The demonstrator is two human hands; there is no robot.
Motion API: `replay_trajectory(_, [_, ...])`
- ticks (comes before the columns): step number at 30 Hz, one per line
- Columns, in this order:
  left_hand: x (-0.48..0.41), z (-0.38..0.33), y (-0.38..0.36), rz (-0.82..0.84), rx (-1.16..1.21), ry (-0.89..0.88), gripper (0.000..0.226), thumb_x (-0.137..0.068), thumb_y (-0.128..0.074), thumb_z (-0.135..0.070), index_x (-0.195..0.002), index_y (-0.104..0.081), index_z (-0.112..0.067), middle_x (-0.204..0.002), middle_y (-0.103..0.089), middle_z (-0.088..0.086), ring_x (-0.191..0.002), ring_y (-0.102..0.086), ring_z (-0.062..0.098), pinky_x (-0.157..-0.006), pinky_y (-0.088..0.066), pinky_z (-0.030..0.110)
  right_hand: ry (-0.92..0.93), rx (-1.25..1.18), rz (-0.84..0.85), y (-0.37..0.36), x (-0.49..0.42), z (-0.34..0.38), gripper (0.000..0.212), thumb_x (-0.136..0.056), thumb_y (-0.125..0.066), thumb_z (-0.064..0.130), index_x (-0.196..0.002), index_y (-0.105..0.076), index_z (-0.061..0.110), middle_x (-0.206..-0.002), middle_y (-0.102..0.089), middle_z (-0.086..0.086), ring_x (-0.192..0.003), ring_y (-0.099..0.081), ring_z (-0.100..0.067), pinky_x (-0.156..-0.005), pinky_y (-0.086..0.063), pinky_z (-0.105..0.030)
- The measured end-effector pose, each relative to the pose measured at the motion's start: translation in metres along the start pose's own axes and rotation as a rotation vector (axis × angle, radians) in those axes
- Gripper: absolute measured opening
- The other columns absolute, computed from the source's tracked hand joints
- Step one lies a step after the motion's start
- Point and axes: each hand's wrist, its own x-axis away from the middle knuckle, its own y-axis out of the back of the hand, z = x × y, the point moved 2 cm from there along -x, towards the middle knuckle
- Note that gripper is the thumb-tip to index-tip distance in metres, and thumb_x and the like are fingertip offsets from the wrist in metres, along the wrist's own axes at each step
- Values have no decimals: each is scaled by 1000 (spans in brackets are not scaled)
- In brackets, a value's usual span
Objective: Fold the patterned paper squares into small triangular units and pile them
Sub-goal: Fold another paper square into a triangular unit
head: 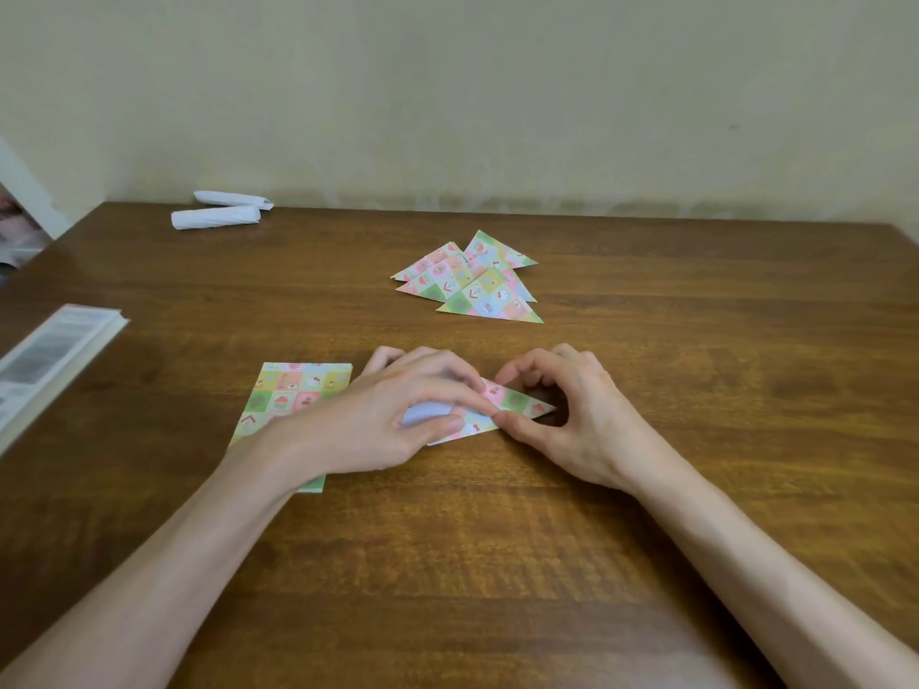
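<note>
ok, both hands are on one sheet, mid-table (497, 564), a bit nearer the front edge than the back. the left hand (393, 415) arches over the paper (514, 401), with thumb and forefinger curled down and pinching its left part. a patch of white underside shows under the palm. i read that hand as the anchor, there to stop the sheet sliding on the wood.

the right hand (572, 415) is curled too. its forefinger tip is on the paper's far edge and its thumb tip on the near edge, nipping the sheet. the other fingers arch clear of the pointed end. that looks placed to sharpen a crease, and the tip pointing toward the table's right edge is already triangular.

the stack (293, 390) of unfolded squares lies flat just left of the work, partly under the left wrist. my guess is it sits that close so the next sheet is a short reach. the pile (472, 285) of finished triangles sits toward the back edge, well apart from the hands and probably safe from a knock. they overlap loosely, so i can't count them.

two white rolls (219, 211) lie near the back left corner and a book (49, 360) sits at the left edge, neither in play.

my call: this unit is part folded, and the thin paper could skew if the anchor lifts.
</note>
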Motion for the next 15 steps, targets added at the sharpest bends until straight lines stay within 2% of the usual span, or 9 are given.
replay_trajectory(4, [-2,-2,-3,-53,-56,-18,22,-106,-56,-37,-120,-68,-49,-132,-49,-29,-134,-33,-8,-108,-15,18,14,-47,-2,4,-1,-6,33,-87,-76,30,-115,-64,42,-105,-58,14,-105,-51,-6,-97,-45,-28])
replay_trajectory(8, [-2,-2,-4,-43,-70,-24,25,-105,-57,-37,-123,-65,-52,-132,-47,-30,-136,-34,-4,-109,-15,19,13,-80,1,4,-2,-9,36,-86,-76,28,-117,-63,41,-105,-60,13,-105,-53,-8,-94,-44,-26])
replay_trajectory(12, [-2,-3,-4,-13,-64,-7,30,-106,-56,-35,-127,-62,-56,-133,-45,-30,-138,-33,1,-114,-18,29,29,-118,18,6,-3,-14,40,-87,-74,23,-121,-62,39,-106,-61,13,-106,-56,-10,-97,-47,-30])
replay_trajectory(15, [-2,-3,-4,-19,-60,-16,30,-106,-56,-34,-128,-63,-55,-133,-46,-28,-139,-35,3,-115,-19,34,34,-146,20,8,-3,-15,44,-86,-75,15,-122,-62,37,-106,-62,12,-105,-57,-11,-95,-46,-26])
